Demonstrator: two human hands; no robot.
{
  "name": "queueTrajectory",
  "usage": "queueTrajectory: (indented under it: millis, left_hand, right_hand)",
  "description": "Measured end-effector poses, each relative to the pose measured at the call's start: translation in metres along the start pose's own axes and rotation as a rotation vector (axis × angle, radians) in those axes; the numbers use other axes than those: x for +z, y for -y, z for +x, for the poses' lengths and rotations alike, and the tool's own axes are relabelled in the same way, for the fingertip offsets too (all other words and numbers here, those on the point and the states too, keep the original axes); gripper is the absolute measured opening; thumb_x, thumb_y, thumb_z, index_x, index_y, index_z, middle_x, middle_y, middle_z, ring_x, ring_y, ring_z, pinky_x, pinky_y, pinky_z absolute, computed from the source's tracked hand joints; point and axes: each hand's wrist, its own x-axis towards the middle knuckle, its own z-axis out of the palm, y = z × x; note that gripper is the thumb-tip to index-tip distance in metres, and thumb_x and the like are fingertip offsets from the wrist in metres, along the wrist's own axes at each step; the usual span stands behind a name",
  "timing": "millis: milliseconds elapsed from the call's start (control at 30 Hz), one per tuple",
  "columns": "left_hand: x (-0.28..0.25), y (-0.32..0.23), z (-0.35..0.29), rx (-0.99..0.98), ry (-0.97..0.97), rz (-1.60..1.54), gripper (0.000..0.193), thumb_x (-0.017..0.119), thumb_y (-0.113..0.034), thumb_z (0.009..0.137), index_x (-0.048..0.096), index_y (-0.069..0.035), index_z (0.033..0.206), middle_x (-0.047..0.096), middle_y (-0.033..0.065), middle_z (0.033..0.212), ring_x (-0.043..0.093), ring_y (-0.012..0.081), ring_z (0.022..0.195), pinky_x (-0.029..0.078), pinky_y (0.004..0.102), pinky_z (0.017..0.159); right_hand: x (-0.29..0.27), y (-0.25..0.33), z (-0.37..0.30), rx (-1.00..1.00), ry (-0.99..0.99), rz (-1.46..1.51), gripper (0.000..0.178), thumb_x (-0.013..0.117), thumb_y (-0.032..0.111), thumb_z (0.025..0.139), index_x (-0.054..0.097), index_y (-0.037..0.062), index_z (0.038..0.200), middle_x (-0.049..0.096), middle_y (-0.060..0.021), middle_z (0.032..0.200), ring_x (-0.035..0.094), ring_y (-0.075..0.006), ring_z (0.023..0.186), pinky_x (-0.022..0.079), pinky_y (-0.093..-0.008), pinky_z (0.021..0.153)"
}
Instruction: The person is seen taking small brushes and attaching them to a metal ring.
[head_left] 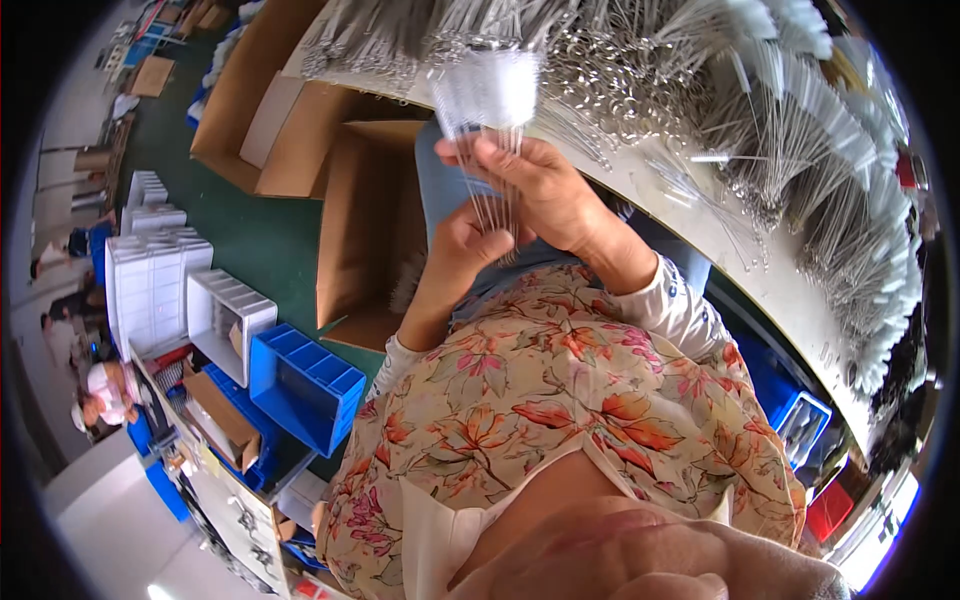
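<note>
Head camera view: Heaps of wire-stemmed brushes [882, 265] crowd the pale worktable [622, 165] from its left end round to the right, as we hold a bundle of brushes [487, 95], bristles blurred and pointing away from us, before its near edge. Our left hand [462, 248] closes its fingers around the lower ends of the wires; our right hand [552, 190] grips the stems higher up between thumb and fingers. Whether the bristles touch the heap behind them, we cannot tell. A few loose brushes lie flat beyond our right wrist, and a strip of bare tabletop follows the near edge. To our left, green floor [240, 240] opens between the cardboard and the plastic crates. An open carton [345, 225] stands just beside our legs, white bristles showing low inside; a second carton [222, 120] gapes near the table's left corner. Past the floor strip, a blue crate [300, 385] sits tipped toward us beside a grey crate [205, 295] and a stack of pale crates [150, 285]. A blue bin [803, 425] sits under the table at our right.
</note>
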Motion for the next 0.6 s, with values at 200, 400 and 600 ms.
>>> queueTrajectory:
  millis: [200, 400, 600]
  left_hand:
    - [0.026, 0.005, 0.004, -0.031, -0.175, -0.029, 0.021, 0.054, -0.013, 0.091, 0.057, 0.006, 0.099, 0.062, 0.0125, 0.082, 0.061, 0.0183, 0.068, 0.053, 0.0307, 0.058]
    - [0.038, 0.001, 0.007, 0.038, -0.276, 0.088, 0.022, 0.053, -0.011, 0.091, 0.058, 0.007, 0.103, 0.064, 0.0167, 0.091, 0.065, 0.0217, 0.075, 0.056, 0.0303, 0.058]
    - [0.042, -0.001, 0.006, 0.052, -0.308, 0.075, 0.023, 0.053, -0.010, 0.091, 0.058, 0.007, 0.105, 0.064, 0.0182, 0.096, 0.066, 0.0243, 0.082, 0.058, 0.0311, 0.059]
  right_hand:
    - [-0.024, 0.005, -0.025, 0.081, -0.041, -0.261, 0.053, 0.041, 0.046, 0.094, 0.054, 0.0014, 0.120, 0.055, -0.0044, 0.071, 0.046, -0.0083, 0.049, 0.041, -0.0210, 0.046]
    - [-0.044, -0.009, -0.024, -0.193, -0.144, -0.244, 0.036, 0.057, 0.030, 0.091, 0.060, 0.0007, 0.112, 0.061, -0.0030, 0.078, 0.053, -0.0081, 0.064, 0.045, -0.0224, 0.060]
    - [-0.045, -0.004, -0.024, -0.133, -0.171, -0.058, 0.028, 0.064, 0.021, 0.086, 0.065, -0.0015, 0.101, 0.062, -0.0028, 0.078, 0.053, -0.0083, 0.063, 0.045, -0.0222, 0.059]
